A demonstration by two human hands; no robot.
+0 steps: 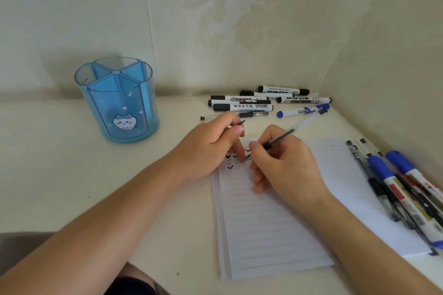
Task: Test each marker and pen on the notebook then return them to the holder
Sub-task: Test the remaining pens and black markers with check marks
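head view: the desk (60, 175) carries all items. the notebook (275, 223) lies open under both hands, white with faint ruled lines, its pages running from the fingertips back toward the wrists and out past the right hand.

the holder (119, 103) stands upright well to the outer side of the left hand. it is a translucent blue cylinder split into wedge compartments, with a cartoon cat printed on the front.

the left hand (206, 148) rests on the top left corner of the page, fingers curled, thumb and finger pinching a small dark pen cap (240, 122). the right hand (282, 165) rests on the page just beside it, fingers wrapped round the pen (287, 133) in a writing grip.

a row of pens and blue-capped markers (395, 187) lies along the outer side of the right hand, partly on the far page. a cluster of black-capped white markers (244, 104) lies beyond both hands, with one blue marker (302, 110) and a thin clear pen (235, 115) nearest the fingertips.

the held pen has a clear barrel and a dark grip; its tip touches the page between the two hands, among small check marks (231, 161) in black and blue.
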